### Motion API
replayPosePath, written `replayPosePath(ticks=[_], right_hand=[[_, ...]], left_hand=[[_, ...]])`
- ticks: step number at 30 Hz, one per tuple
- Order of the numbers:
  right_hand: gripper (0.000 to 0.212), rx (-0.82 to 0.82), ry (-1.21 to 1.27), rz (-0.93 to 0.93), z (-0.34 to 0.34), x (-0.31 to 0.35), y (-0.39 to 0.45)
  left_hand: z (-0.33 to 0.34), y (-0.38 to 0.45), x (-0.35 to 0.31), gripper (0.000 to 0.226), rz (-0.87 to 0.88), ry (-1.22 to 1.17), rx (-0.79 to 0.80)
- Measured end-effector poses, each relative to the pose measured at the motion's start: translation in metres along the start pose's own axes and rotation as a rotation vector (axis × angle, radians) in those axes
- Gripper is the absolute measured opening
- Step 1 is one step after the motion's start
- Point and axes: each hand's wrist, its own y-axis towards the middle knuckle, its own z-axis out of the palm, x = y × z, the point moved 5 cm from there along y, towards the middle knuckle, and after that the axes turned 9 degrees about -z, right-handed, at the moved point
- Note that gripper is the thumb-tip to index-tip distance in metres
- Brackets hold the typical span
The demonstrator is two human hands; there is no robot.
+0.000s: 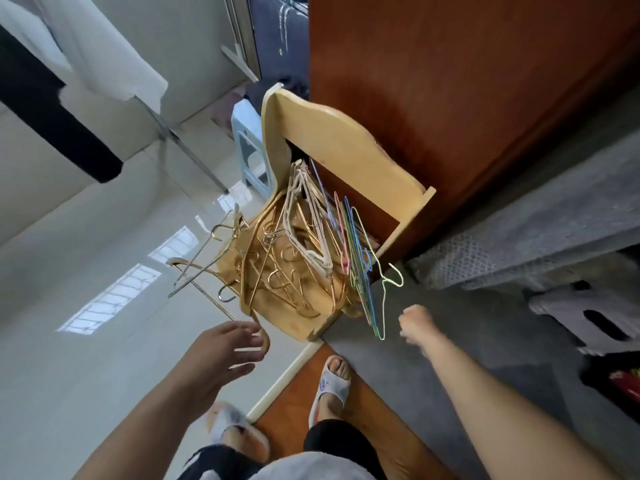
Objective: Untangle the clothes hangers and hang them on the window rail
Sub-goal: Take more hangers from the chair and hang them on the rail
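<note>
A dark red wooden wardrobe (467,98) stands far beyond both hands, and a pale wooden chair (346,140) leans against it, just ahead of the hands. On the seat of this chair lies the heap of clothes hangers: gold hangers (277,268) nearer to the left hand, white hangers (308,233) in the middle, and thin coloured wire hangers (360,271) nearer to the right hand. Many hooks and bars cross each other, so the heap looks tangled.

The left hand (221,355) is just before the near corner of the seat, its fingers spread and relaxed, holding nothing; one gold hook lies beside its fingertips, and whether they touch it cannot be told. The right hand (415,325) is close to the low tip of the coloured wire hangers, with fingers curled inwards; it seems to grip nothing, but the blur makes this uncertain.

The step in hand is probably the first reach into the heap; no hanger is separated yet. The next move likely asks for taking one outer hanger and drawing its hook out slowly, so the others do not follow.

The window rail is not visible here. The blur hides how the hooks lock together.
</note>
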Motion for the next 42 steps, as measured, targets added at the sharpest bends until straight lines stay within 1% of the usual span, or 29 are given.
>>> replayPosePath(ticks=[1, 2, 3, 4, 5, 6, 7, 8, 10, 13, 16, 18, 23, 30, 34, 39, 42], right_hand=[[0.022, -0.021, 0.045, 0.01, 0.006, -0.017, 0.044], [0.037, -0.046, 0.082, 0.002, 0.006, -0.022, 0.07], [0.044, -0.053, 0.107, 0.003, 0.01, -0.026, 0.097], [0.04, -0.075, 0.128, 0.001, 0.01, -0.02, 0.106], [0.03, -0.092, 0.151, -0.015, 0.007, -0.002, 0.099], [0.02, -0.092, 0.172, -0.025, 0.004, 0.016, 0.086], [0.015, -0.085, 0.206, -0.042, 0.001, 0.038, 0.067], [0.014, -0.071, 0.246, -0.049, -0.002, 0.055, 0.049], [0.024, -0.053, 0.316, -0.05, 0.001, 0.066, 0.042], [0.03, -0.119, 0.38, -0.117, -0.001, 0.073, 0.034], [0.038, -0.155, 0.268, -0.208, -0.008, 0.073, 0.029], [0.044, -0.16, 0.188, -0.265, -0.022, 0.089, -0.001], [0.044, -0.205, 0.018, -0.398, -0.055, 0.111, -0.057], [0.042, -0.2, -0.069, -0.496, -0.086, 0.112, -0.122], [0.042, -0.151, -0.109, -0.58, -0.102, 0.112, -0.156], [0.044, -0.239, -0.162, -0.66, -0.121, 0.135, -0.191], [0.046, -0.258, -0.231, -0.621, -0.123, 0.15, -0.191]], left_hand=[[0.003, 0.008, 0.004, 0.022, -0.028, -0.012, -0.022], [0.003, 0.008, 0.006, 0.022, -0.051, -0.013, -0.039], [0.005, 0.012, 0.009, 0.022, -0.077, -0.024, -0.056], [0.004, 0.012, 0.012, 0.022, -0.101, -0.034, -0.07], [0.004, 0.013, 0.015, 0.022, -0.117, -0.049, -0.081], [0.002, 0.014, 0.019, 0.022, -0.126, -0.069, -0.093], [0.001, 0.014, 0.021, 0.022, -0.138, -0.083, -0.104], [0.0, 0.015, 0.024, 0.022, -0.141, -0.097, -0.108], [-0.001, 0.015, 0.028, 0.023, -0.144, -0.119, -0.112], [0.003, 0.012, 0.027, 0.022, -0.15, -0.132, -0.118], [0.009, 0.007, 0.021, 0.021, -0.145, -0.123, -0.097], [0.014, 0.003, 0.015, 0.02, -0.132, -0.106, -0.073], [0.033, -0.014, 0.001, 0.02, -0.07, -0.084, -0.027], [0.051, -0.026, -0.001, 0.021, -0.023, -0.114, 0.062], [0.059, -0.03, 0.0, 0.021, -0.008, -0.12, 0.12], [0.077, -0.036, -0.003, 0.022, 0.012, -0.086, 0.181], [0.087, -0.039, -0.004, 0.022, 0.026, -0.073, 0.215]])
